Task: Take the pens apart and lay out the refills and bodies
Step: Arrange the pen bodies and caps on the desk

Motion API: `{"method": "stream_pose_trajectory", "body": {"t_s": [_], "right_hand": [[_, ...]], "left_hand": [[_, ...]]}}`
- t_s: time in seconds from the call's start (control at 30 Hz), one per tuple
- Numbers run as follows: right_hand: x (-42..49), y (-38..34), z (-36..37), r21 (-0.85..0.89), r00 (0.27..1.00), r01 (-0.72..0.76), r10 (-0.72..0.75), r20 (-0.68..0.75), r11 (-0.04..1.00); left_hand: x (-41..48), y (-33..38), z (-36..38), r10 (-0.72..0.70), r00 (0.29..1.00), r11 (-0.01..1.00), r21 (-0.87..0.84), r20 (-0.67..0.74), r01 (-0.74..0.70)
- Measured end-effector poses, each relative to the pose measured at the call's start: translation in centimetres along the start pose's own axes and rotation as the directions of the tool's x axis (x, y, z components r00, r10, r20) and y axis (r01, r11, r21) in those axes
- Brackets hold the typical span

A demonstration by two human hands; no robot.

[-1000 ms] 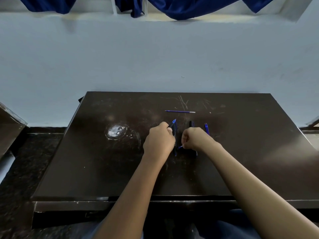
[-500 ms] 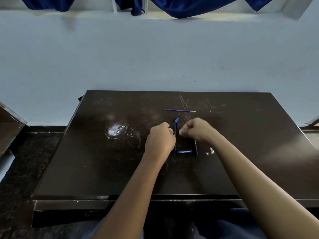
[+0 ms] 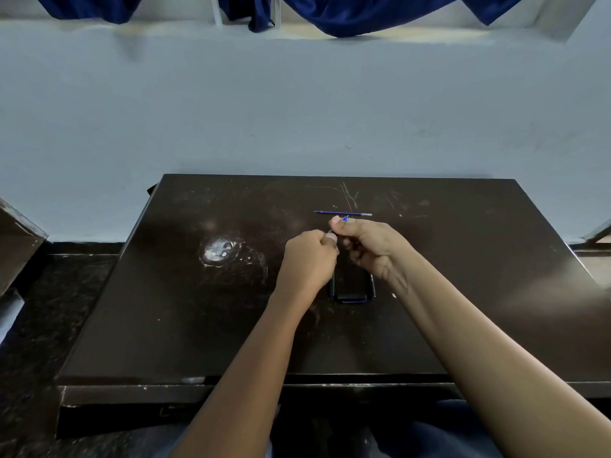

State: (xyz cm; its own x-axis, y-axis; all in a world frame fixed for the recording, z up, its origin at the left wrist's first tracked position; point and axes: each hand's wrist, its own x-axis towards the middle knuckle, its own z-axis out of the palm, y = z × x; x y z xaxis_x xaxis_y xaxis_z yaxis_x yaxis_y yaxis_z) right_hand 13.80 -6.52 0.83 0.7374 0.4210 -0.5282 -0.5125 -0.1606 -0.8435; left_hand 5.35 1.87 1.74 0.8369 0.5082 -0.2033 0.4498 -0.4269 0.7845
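While one refill [image 3: 343,213] already lies alone at the far side of the desk [image 3: 463,259], both hands — left [image 3: 307,259], right [image 3: 370,244] — pinch a blue-tipped pen [image 3: 345,219] just before it, pens [image 3: 352,285] behind them apparently still whole — most work remains.

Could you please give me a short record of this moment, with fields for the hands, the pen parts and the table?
left hand: closed on one end of a pen
right hand: closed on the same pen, blue tip showing above the fingers
refill: lying alone on the table beyond the hands
pen bodies: dark pieces on the table under the hands; number unclear
table: dark, scratched, with a whitish worn patch at left
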Motion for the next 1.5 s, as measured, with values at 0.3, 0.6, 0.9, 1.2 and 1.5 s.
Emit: {"method": "stream_pose_trajectory", "body": {"t_s": [0.3,0.6,0.9,1.2,1.5], "right_hand": [[-0.9,-1.0,0.1,0.255,0.949,0.067,-0.140,0.281,0.965],[-0.4,-0.8,-0.1,0.237,0.959,0.023,-0.088,0.269,0.971],[-0.2,-0.8,-0.3,0.244,0.956,0.038,-0.106,0.272,0.969],[-0.1,-0.8,-0.4,0.215,0.956,0.019,-0.081,0.283,0.976],[-0.4,-1.2,-0.7,0.171,0.965,0.001,-0.045,0.258,0.985]], "left_hand": [[-0.2,0.7,-0.3,-0.117,0.983,0.897,-0.409,0.140,0.165],[-0.1,0.4,-0.1,-0.085,0.995,0.937,-0.336,0.045,0.095],[-0.1,0.3,0.1,-0.098,0.994,0.941,-0.321,0.056,0.111],[-0.1,0.2,0.1,-0.099,0.994,0.937,-0.330,0.052,0.111],[-0.2,0.4,0.0,-0.104,0.992,0.946,-0.300,0.073,0.122]]}}
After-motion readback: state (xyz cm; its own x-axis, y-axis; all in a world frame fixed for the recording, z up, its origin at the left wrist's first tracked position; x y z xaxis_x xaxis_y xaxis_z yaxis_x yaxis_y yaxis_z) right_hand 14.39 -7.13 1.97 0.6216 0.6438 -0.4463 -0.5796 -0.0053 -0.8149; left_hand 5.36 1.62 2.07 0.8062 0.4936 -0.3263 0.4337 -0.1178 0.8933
